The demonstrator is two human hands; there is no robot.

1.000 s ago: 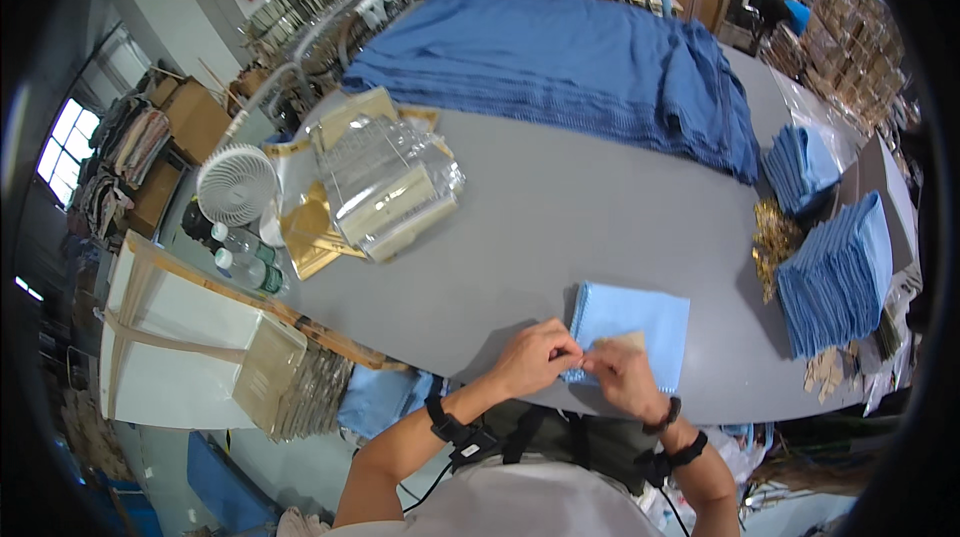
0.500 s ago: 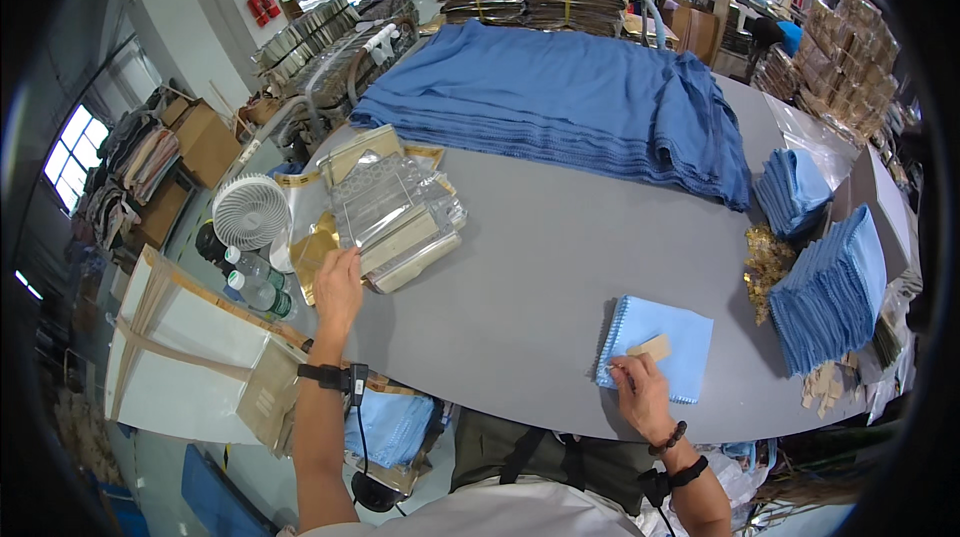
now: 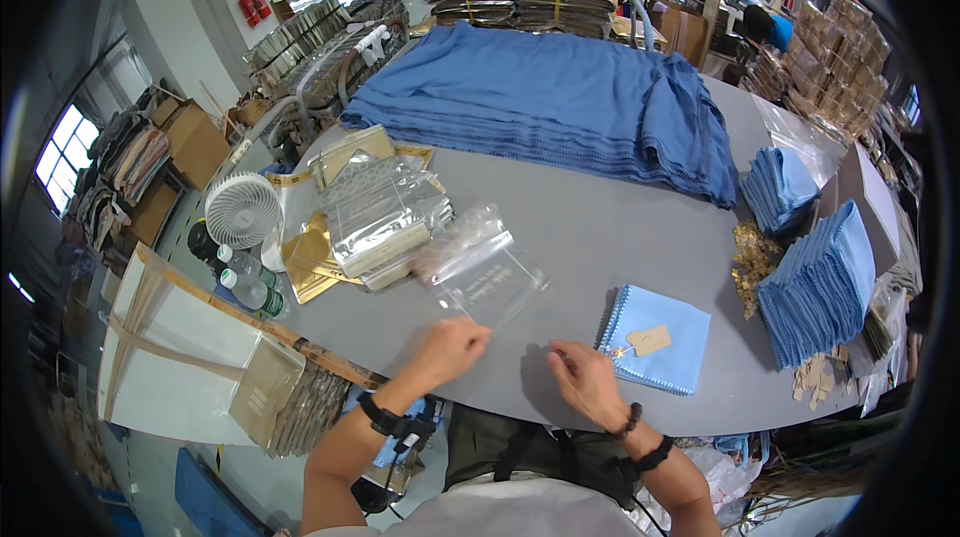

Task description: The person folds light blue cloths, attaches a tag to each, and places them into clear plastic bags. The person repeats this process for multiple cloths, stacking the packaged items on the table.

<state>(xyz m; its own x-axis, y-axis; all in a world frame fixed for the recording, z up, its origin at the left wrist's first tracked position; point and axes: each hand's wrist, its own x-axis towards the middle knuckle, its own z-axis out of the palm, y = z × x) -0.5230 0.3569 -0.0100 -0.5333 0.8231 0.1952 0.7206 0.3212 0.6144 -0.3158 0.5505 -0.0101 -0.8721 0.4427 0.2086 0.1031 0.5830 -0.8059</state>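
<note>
My left hand (image 3: pixel 452 349) pinches the near corner of a clear plastic bag (image 3: pixel 497 277), which lifts over the grey tabletop, part of it smeared by motion. To the right, a folded light-blue cloth (image 3: pixel 675 312) with a stitched edge lies flat. On the cloth rests a small tan card tag (image 3: pixel 648 340), with a little gold-coloured piece beside its end. My right hand (image 3: pixel 585 382) hovers just left of the cloth's near corner, fingers loosely bent and apart, holding nothing that I can see. More clear bags (image 3: pixel 385 217) are piled to the left of the lifted one.
A large stack of blue fabric (image 3: pixel 540 107) covers the table's far side. At the right stand folded blue cloths (image 3: pixel 820 282), with a heap of gold-coloured pieces (image 3: pixel 752 262) alongside. Left are a white fan (image 3: pixel 243 210) and plastic bottles (image 3: pixel 252 292).
My left hand has moved right and nearer from the bag pile, drawing one clear bag along. My right hand has let go of the tag piece and shifted left off the cloth.
</note>
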